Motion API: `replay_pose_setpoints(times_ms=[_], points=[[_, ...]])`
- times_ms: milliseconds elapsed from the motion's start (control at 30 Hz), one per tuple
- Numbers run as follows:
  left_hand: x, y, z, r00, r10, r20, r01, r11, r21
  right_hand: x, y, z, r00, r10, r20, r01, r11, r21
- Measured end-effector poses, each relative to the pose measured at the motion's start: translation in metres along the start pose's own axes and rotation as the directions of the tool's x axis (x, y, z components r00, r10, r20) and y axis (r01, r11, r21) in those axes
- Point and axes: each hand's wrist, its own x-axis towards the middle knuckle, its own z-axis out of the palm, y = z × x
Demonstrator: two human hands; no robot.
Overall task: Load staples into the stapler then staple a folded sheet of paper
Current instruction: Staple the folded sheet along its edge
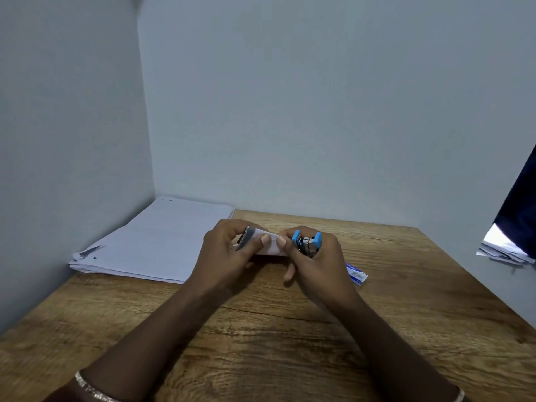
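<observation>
A small folded sheet of paper [268, 245], white with a dark printed strip at its left end, is held between both hands above the wooden table [261, 329]. My left hand [229, 250] pinches its left part, thumb on top. My right hand [316, 256] presses its thumb on the paper's right end and also grips a small blue stapler [307, 242], whose metal jaws point toward me. A blue and white staple box [357, 274] lies on the table just right of my right hand.
A stack of white paper sheets [153, 242] fills the table's back left corner against the walls. A dark cloth [519, 204] and more loose papers [504, 250] lie at the right edge of view. Bracelets circle both wrists.
</observation>
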Motion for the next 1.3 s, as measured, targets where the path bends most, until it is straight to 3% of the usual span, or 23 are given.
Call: replay_pose_setpoints(times_ms=[133, 233, 433, 533, 600, 667, 733, 800, 867, 933, 1000, 1067, 1167, 1300], points=[[-0.001, -0.001, 0.001, 0.977, -0.161, 0.142, 0.197, 0.936, -0.29, 0.002, 0.003, 0.002, 0.994, 0.091, 0.065, -0.102, 0.975, 0.2], [-0.002, -0.005, 0.003, 0.945, -0.246, 0.218, 0.317, 0.853, -0.415, 0.004, 0.006, 0.003, 0.988, 0.136, 0.076, -0.151, 0.956, 0.252], [0.0, -0.009, 0.005, 0.935, -0.261, 0.24, 0.344, 0.833, -0.433, 0.007, 0.007, 0.002, 0.982, 0.163, 0.097, -0.183, 0.947, 0.264], [0.001, -0.008, 0.006, 0.953, -0.219, 0.209, 0.294, 0.832, -0.47, 0.007, 0.007, -0.001, 0.995, 0.087, 0.045, -0.091, 0.99, 0.103], [-0.001, -0.005, 0.008, 0.984, -0.13, 0.118, 0.167, 0.901, -0.401, 0.007, 0.005, -0.002, 1.0, 0.025, 0.01, -0.025, 1.0, -0.018], [-0.003, -0.004, 0.006, 0.998, 0.047, -0.053, -0.051, 0.996, -0.078, 0.007, 0.002, -0.003, 1.0, -0.008, -0.025, 0.006, 0.996, -0.087], [-0.003, -0.001, 0.001, 0.947, 0.206, -0.245, -0.167, 0.971, 0.17, 0.007, 0.0, -0.003, 0.995, -0.055, -0.078, 0.042, 0.986, -0.161], [-0.005, 0.0, -0.003, 0.92, 0.237, -0.313, -0.184, 0.964, 0.19, 0.007, -0.001, -0.004, 0.985, -0.101, -0.14, 0.072, 0.978, -0.195], [-0.009, 0.0, -0.002, 0.958, 0.127, -0.258, -0.092, 0.985, 0.142, 0.007, -0.003, -0.004, 0.973, -0.161, -0.164, 0.12, 0.965, -0.232], [-0.014, 0.006, 0.003, 0.978, -0.158, -0.138, 0.151, 0.987, -0.062, 0.007, -0.003, -0.005, 0.961, -0.221, -0.164, 0.181, 0.956, -0.23], [-0.014, 0.009, 0.007, 0.897, -0.441, 0.031, 0.431, 0.858, -0.28, 0.008, -0.002, -0.007, 0.949, -0.256, -0.182, 0.217, 0.954, -0.208], [-0.01, 0.009, 0.006, 0.791, -0.584, 0.184, 0.607, 0.711, -0.356, 0.009, 0.0, -0.009, 0.944, -0.263, -0.201, 0.219, 0.951, -0.217], [-0.006, 0.009, 0.003, 0.684, -0.595, 0.422, 0.727, 0.508, -0.463, 0.009, 0.002, -0.008, 0.947, -0.259, -0.189, 0.217, 0.952, -0.217], [-0.007, 0.006, 0.004, 0.709, -0.533, 0.463, 0.689, 0.379, -0.618, 0.004, 0.001, -0.004, 0.966, -0.246, -0.082, 0.219, 0.943, -0.25]])
